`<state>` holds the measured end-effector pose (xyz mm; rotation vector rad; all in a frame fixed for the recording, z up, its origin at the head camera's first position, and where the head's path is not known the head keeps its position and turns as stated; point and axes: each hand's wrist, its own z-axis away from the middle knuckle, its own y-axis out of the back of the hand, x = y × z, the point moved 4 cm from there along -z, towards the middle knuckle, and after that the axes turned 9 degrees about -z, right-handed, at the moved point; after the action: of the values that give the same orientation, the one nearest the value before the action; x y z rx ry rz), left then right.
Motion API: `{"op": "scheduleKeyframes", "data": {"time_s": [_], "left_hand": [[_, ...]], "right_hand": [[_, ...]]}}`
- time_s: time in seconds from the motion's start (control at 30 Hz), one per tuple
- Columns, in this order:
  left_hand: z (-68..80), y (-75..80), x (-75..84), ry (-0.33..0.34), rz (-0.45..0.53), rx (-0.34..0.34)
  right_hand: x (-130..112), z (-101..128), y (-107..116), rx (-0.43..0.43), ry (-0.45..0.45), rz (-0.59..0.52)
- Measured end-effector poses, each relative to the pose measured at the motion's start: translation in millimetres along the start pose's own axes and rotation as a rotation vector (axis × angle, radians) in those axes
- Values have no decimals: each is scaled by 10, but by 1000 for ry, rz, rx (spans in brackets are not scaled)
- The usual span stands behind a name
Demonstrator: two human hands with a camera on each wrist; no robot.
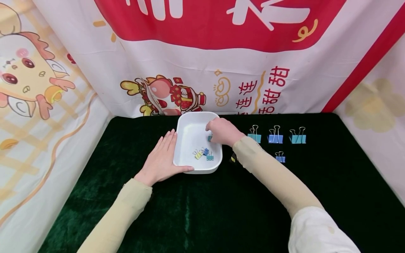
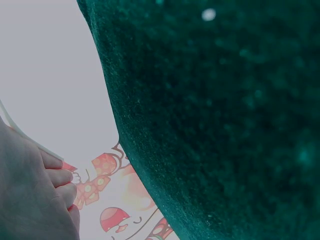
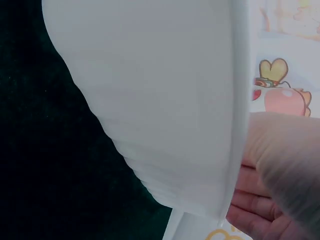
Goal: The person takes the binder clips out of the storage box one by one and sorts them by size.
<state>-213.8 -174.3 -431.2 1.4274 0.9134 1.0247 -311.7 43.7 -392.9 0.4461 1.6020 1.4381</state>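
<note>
A white plastic tray (image 1: 193, 130) stands in front of me in the head view. My left hand (image 1: 162, 158) rests along its left side with straight fingers, the thumb lying over the near rim. My right hand (image 1: 224, 130) reaches over the tray's right rim and pinches a small teal binder clip (image 1: 209, 138), partly covered by the fingers. Inside, near the front, lie a yellow binder clip (image 1: 198, 154), a blue binder clip (image 1: 205, 151) and a teal binder clip (image 1: 210, 157). The right wrist view shows the tray's outer wall (image 3: 150, 90) beside the right hand (image 3: 280, 175).
To the right, a teal clip (image 1: 254, 137), a blue clip (image 1: 275, 138) and another teal clip (image 1: 298, 138) form a row on the dark green cloth (image 1: 190, 211). A smaller blue clip (image 1: 280, 158) lies nearer. A black-and-yellow item (image 1: 233, 158) is partly behind the right forearm.
</note>
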Motion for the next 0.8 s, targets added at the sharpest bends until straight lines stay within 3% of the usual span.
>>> {"op": "scheduleKeyframes", "data": {"time_s": [0.23,0.57,0.8], "left_hand": [[5,-2,-3,-5,-3,8],[4,-3,2,-11,-6,8],[-4,1,1,-6,-7,3]], "right_hand": [[-21,-19,-57,0,21,74],[-61,-50,-155,-59,24,-22],[-67,-69,-174,-64,18,114]]}}
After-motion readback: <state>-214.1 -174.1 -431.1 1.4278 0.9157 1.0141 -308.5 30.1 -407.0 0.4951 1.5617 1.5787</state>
